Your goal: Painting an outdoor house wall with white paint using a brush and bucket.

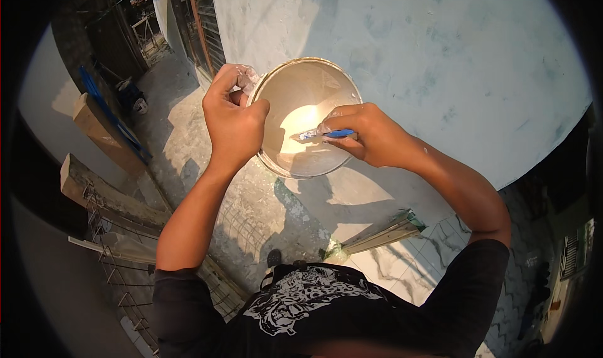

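Note:
My left hand [238,115] grips the rim of a round paint bucket [308,68], thumb over the edge and fingers outside. Whitish smears cover its fingers. Inside the bucket lies pale paint, with a sunlit patch across it and shadow around. Over the bucket's right side, my right hand [372,132] holds a paintbrush with a blue handle [340,133] between thumb and fingers. The brush points left, down into the bucket; I cannot tell whether its bristles touch the paint.
A pale blue, patchily painted wall [424,66] rises ahead and to the right. Wooden beams [118,202] and a rebar cage [110,264] stand at left. Marble-patterned tiles [400,268] lie beyond a door sill at lower right. A concrete path [174,117] runs away at upper left.

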The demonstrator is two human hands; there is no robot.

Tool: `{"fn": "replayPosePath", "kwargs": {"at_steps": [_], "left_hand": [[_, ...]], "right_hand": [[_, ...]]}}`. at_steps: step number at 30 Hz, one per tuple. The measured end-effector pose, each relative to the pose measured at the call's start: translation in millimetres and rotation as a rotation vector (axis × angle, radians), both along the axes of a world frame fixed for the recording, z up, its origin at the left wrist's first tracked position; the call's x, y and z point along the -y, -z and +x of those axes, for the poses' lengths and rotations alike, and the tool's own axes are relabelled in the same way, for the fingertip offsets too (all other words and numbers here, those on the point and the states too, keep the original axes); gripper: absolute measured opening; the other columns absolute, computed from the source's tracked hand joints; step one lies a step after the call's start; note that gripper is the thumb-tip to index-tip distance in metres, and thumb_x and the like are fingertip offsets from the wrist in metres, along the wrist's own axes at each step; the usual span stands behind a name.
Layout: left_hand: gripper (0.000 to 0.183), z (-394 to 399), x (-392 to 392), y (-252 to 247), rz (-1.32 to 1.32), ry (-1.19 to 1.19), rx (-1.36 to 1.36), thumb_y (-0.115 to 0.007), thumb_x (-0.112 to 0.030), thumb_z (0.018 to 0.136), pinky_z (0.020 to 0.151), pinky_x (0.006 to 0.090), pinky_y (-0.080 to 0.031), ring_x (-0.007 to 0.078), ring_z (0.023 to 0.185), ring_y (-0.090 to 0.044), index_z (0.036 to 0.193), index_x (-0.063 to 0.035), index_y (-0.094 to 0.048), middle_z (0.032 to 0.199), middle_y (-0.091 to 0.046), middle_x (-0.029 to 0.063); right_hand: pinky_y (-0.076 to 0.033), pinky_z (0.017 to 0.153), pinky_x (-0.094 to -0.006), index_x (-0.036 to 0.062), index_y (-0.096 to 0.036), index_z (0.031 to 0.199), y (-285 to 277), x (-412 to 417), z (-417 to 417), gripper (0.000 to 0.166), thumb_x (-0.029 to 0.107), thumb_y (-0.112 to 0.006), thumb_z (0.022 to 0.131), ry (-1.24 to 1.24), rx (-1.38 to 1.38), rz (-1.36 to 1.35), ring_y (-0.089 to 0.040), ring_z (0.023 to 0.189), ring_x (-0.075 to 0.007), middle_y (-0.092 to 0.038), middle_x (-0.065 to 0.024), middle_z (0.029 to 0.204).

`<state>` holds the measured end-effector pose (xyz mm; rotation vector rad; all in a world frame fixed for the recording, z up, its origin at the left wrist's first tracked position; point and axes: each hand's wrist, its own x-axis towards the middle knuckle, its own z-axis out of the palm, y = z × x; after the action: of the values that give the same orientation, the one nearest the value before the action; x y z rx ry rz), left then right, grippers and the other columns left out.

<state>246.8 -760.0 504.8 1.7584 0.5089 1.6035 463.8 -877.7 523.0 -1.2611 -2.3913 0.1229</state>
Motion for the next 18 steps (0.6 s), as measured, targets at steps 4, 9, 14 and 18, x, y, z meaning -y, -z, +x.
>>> {"fn": "replayPosePath", "kwargs": {"at_steps": [4, 9, 14, 18], "left_hand": [[0.019, -0.6, -7.1, -0.9, -0.069, 0.023, -0.013, -0.056, 0.012, 0.065, 0.056, 0.0201, -0.035, 0.0038, 0.063, -0.044, 0.081, 0.0029, -0.054, 0.085, -0.049, 0.0008], [0.018, -0.9, -13.4, -5.4, -0.152, 0.072, -0.117, -0.056, 0.012, 0.065, 0.054, 0.0225, -0.036, 0.0046, 0.060, -0.044, 0.079, 0.0011, -0.053, 0.078, -0.048, 0.0006], [0.019, 13.9, -7.3, -9.3, -0.174, 0.189, -0.096, -0.057, 0.012, 0.067, 0.050, 0.0271, -0.039, 0.0081, 0.059, -0.054, 0.080, 0.0001, -0.050, 0.073, -0.053, 0.0023], [0.021, 20.8, -10.2, -9.1, -0.234, 0.247, -0.087, -0.056, 0.013, 0.068, 0.049, 0.0251, -0.041, 0.0106, 0.055, -0.056, 0.082, -0.0020, -0.051, 0.070, -0.057, 0.0038]], "right_hand": [[-0.056, 0.079, -0.0306, -0.0031, -0.070, 0.108, -12.0, 4.6, 2.3, 0.019, 0.007, -0.069, 0.092, 0.303, -0.558, -0.105, -0.073, 0.084, -0.0235, -0.072, -0.0144, 0.095], [-0.059, 0.087, -0.0254, -0.0082, -0.062, 0.102, -29.8, 12.4, 10.7, 0.020, 0.011, -0.060, 0.098, 0.564, -1.277, -0.188, -0.074, 0.080, -0.0208, -0.067, -0.0151, 0.093], [-0.062, 0.085, -0.0281, -0.0042, -0.058, 0.095, -41.0, 35.6, 15.0, 0.014, 0.009, -0.056, 0.099, 0.496, -1.462, -0.102, -0.073, 0.082, -0.0218, -0.060, -0.0105, 0.088], [-0.061, 0.086, -0.0314, -0.0068, -0.061, 0.104, -77.0, 56.7, 13.8, 0.016, 0.008, -0.056, 0.099, 0.449, -1.231, 0.319, -0.073, 0.086, -0.0242, -0.066, -0.0145, 0.099]]}}
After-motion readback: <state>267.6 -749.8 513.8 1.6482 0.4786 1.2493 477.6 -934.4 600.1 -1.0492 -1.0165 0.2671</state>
